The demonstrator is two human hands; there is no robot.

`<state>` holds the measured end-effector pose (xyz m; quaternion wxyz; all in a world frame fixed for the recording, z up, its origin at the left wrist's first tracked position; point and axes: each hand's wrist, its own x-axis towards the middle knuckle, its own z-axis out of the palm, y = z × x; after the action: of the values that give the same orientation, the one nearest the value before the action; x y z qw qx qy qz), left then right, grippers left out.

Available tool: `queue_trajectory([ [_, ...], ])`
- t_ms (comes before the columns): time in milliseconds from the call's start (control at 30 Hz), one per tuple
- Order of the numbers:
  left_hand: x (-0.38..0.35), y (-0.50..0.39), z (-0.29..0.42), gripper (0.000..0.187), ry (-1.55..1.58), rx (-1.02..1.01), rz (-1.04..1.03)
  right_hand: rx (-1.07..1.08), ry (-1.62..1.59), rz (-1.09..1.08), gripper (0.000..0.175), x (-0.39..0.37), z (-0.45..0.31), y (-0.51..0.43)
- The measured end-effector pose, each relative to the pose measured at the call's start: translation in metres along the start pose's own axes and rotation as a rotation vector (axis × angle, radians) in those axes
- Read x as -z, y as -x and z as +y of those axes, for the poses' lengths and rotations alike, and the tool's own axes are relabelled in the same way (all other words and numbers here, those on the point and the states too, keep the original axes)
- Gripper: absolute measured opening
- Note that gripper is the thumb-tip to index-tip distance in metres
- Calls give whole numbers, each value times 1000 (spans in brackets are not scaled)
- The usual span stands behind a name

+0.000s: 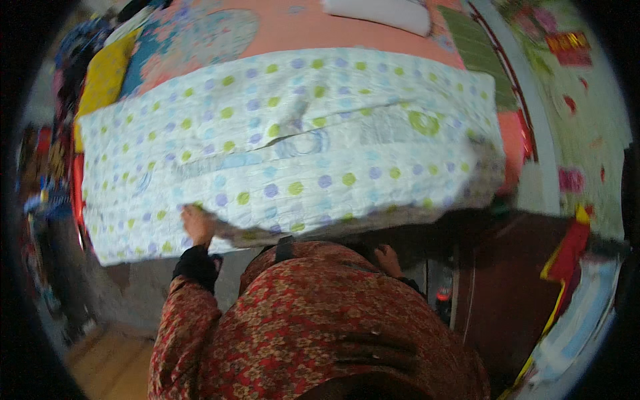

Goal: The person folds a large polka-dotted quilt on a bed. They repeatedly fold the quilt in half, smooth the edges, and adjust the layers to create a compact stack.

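A white quilt (295, 188) with green, purple and blue dots lies spread in a long folded strip across the near part of a bed. Fine creases run over it, and a raised fold edge crosses its middle. My left hand (198, 225) touches the quilt near its front edge, left of my body. Blur hides whether the fingers pinch the cloth or just rest on it. Lower down, beside my waist, my right hand (388, 260) hangs in front of the quilt's near edge, apart from it. Its fingers are partly in shadow, and nothing shows in them.
Beyond the quilt are a pink patterned bed sheet (295, 32) and a white folded item (380, 14). A yellow patterned cloth (107, 75) lies at the left. A dark brown cabinet (510, 280) stands close on my right, with a bottle (443, 297) beside it.
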<state>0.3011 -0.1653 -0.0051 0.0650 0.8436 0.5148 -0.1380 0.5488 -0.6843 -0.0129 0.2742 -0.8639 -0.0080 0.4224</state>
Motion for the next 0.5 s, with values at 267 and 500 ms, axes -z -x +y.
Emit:
queue_trajectory([
  [267, 0, 46, 174, 58, 244, -145, 113, 147, 249, -160, 56, 68, 47, -46],
  [500, 7, 87, 302, 93, 96, -319, -103, -182, 250, -2, 51, 154, 54, -62],
])
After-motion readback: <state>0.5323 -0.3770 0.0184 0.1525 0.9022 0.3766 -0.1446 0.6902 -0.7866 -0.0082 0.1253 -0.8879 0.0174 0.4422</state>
